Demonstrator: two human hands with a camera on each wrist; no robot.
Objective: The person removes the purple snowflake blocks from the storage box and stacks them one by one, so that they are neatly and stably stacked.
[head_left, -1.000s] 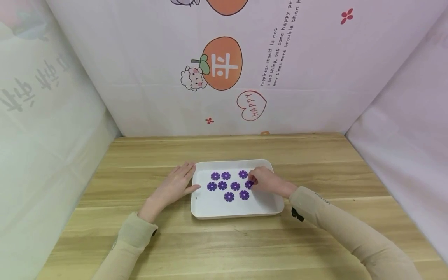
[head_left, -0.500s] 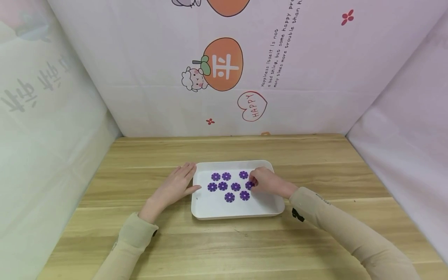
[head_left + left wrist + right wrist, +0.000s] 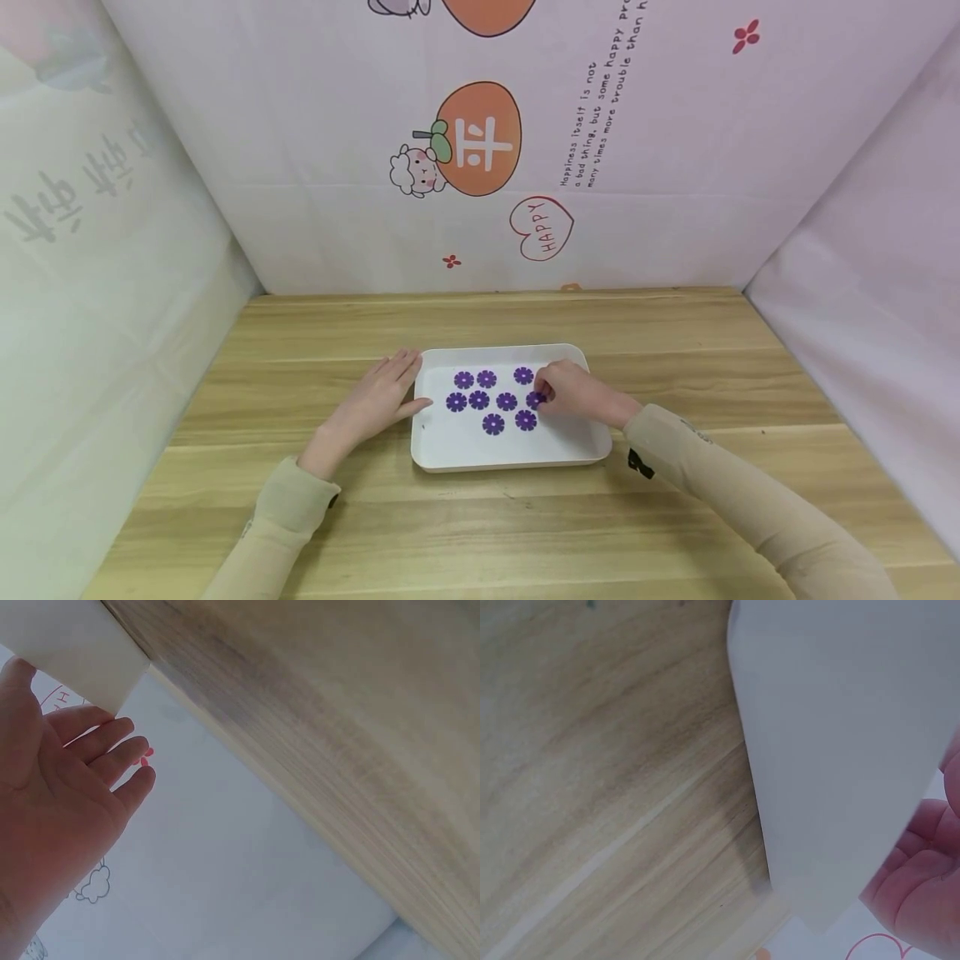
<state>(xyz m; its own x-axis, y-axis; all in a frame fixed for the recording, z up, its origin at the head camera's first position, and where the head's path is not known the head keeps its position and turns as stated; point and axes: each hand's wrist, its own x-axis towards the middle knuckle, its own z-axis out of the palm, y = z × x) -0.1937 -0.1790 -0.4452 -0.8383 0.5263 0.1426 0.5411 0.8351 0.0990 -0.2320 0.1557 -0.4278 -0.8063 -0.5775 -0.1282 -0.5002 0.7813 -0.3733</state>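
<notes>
head view: a shallow white rectangular tray with rounded corners sits lower centre of frame, on a light wood-grain tabletop. eight flat purple round discs with notched edges and pale centres lie spread across its middle, upper part. top row: two just beside each other, one further right. middle row: two close together, one right of them. lower row: two, apart.

a ninth, the rightmost purple notched disc, is right of centre in the tray, partly covered by the right hand. that hand: fingers bent, tips pinching the disc's right edge; can't tell if the disc is flat or tilted.

left hand: fingers straight, close together, tips on the tray's upper-left corner; thumb spread away, over the left rim.

left wrist view: left palm at left of frame, fingers loosely extended against the pale tray edge upper left.

right wrist view: tray's outer wall fills the centre and upper right; bent fingers at the right edge, tips cut off, grip not readable there.

both beige sleeves come up from the bottom of the head view. white printed backdrop across the top.
</notes>
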